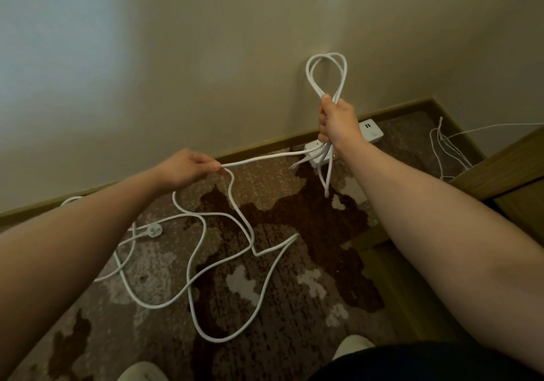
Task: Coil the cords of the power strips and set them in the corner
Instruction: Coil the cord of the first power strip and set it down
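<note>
- A white plug (155, 229) lies on the patterned carpet (309, 221) at the left.
- The left hand (184, 168) pinches the white cord (265, 158), held taut across to the right.
- Slack cord loops over the carpet below.
- The right hand (338, 121) grips gathered coils (325, 71), raised before the wall (176, 57).
- A white power strip (372, 129) lies by the baseboard, partly behind that grip.

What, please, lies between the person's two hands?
In the head view, a taut stretch of white cord runs from the left hand to the right hand; behind it show carpet and baseboard.
</note>
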{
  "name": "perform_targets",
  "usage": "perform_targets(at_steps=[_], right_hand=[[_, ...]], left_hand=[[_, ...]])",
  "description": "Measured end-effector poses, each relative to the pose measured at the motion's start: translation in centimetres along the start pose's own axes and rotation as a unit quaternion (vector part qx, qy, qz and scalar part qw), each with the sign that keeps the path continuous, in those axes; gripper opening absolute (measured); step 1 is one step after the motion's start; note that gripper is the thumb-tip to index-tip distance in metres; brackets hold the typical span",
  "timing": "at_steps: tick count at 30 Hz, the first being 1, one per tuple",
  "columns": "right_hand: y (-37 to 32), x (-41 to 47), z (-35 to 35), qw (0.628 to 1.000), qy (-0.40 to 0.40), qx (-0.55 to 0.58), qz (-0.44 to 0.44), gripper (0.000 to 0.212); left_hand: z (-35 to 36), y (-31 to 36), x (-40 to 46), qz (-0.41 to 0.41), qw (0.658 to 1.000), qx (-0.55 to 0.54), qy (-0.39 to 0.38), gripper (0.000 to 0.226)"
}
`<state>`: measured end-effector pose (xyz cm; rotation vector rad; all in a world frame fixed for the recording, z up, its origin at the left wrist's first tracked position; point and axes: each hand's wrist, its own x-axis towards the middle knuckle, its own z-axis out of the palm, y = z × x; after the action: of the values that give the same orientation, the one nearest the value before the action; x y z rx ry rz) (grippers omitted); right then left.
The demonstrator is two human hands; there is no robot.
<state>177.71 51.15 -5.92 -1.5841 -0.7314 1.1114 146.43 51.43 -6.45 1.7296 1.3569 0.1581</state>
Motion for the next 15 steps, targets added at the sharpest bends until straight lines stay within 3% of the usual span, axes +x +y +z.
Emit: perform_targets(at_steps=[2,5,9,15], right_hand=[[0.0,0.0,-0.1,1.0,0.005,-0.015,-0.005,0.028],[-0.3,-0.3,0.2,0.999,-0.014,-0.023,-0.032,0.027],[-0.7,-0.7,1.1,0.997,-0.053,-0.02,-0.054,0.024],[-0.4,0.9,-0.7,0.985,0.039,-0.126,-0.11,0.028]], left_hand=[[0.5,-0.2,-0.1,0.017,0.997,0.071,0.0,0.02],[3.3,1.3,-0.7,0.104,0.97,0.21,-0.065,0.021],[6.4,4.1,-0.1,0.197,0.949,0.23,-0.091,0.02],[4.6,2.0,0.9,0.114,0.959,0.242,-0.095,0.027]])
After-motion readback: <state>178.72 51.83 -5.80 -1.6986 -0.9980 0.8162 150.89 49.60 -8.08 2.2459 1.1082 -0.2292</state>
